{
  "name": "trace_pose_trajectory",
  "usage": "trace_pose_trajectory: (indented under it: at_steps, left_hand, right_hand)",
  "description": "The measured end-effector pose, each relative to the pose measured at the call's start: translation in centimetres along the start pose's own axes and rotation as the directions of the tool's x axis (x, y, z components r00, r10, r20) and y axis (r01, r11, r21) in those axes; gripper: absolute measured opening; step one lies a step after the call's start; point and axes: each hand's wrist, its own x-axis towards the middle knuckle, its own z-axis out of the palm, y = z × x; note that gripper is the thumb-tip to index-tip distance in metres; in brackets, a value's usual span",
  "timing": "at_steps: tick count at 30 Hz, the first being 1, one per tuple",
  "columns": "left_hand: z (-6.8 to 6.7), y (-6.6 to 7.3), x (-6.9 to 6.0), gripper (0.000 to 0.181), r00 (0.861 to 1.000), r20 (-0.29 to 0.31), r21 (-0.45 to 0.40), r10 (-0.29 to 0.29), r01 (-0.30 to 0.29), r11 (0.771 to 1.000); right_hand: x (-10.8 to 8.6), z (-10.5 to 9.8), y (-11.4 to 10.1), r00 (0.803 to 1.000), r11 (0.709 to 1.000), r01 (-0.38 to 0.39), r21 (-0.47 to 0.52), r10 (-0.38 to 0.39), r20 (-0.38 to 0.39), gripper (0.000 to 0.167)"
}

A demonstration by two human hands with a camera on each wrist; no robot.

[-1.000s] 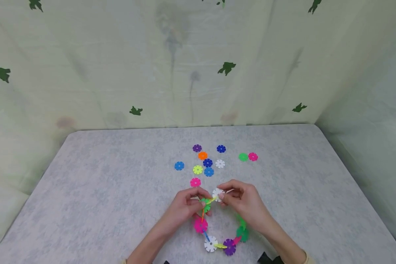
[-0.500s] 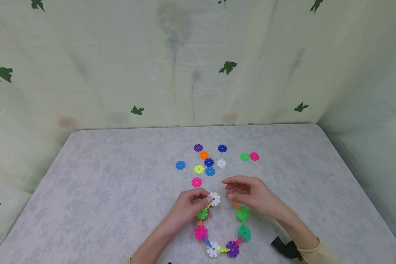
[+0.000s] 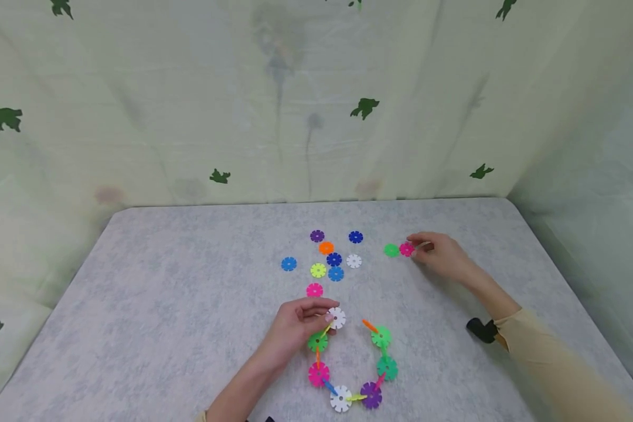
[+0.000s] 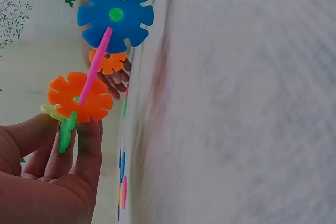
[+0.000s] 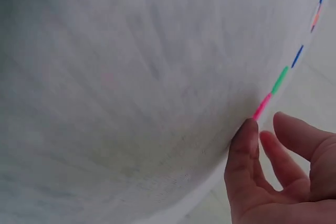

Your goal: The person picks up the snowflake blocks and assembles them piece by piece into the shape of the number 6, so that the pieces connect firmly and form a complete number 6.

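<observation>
My left hand (image 3: 296,325) pinches one end of a chain of notched plastic discs (image 3: 319,375), close to the white disc (image 3: 337,318) that ends it. The chain curves in a ring with a gap at the far side; an orange disc (image 3: 369,326) forms its other end. In the left wrist view, thumb and fingers grip just below an orange disc (image 4: 80,97). At the back right, my right hand (image 3: 442,256) reaches a loose pink disc (image 3: 407,249). Its fingertips are at the disc's edge, thumb and fingers apart in the right wrist view.
A loose green disc (image 3: 391,250) lies against the pink one. Several more loose discs, among them a purple (image 3: 317,235), a yellow (image 3: 318,270) and a near pink one (image 3: 314,290), lie mid-table. Patterned cloth (image 3: 264,135) hangs behind the grey tabletop (image 3: 190,275).
My right hand has let go of the chain and moved away to the back right, to the loose pink disc. My left hand keeps its hold on the chain's white end.
</observation>
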Motion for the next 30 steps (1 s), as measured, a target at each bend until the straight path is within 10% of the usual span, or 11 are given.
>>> trace_pose_trajectory:
  at_steps: [7, 20, 30]
  left_hand:
    - [-0.3, 0.0, 0.0, 0.028, 0.999, 0.013, 0.003, 0.032, -0.032, 0.999]
    - [-0.4, 0.1, -0.1, 0.029, 1.000, 0.013, 0.010, 0.028, -0.028, 1.000]
    - [-0.4, 0.2, 0.0, 0.029, 1.000, 0.012, 0.002, 0.022, -0.022, 1.000]
  right_hand:
    - [1.5, 0.3, 0.3, 1.000, 0.993, 0.015, -0.114, -0.012, 0.025, 0.028]
    - [-1.0, 1.1, -1.5, 1.000, 1.000, -0.014, -0.020, 0.014, -0.021, 0.014]
    - [-4.6, 3.4, -4.5, 0.998, 0.972, 0.068, 0.225, -0.062, -0.034, 0.021]
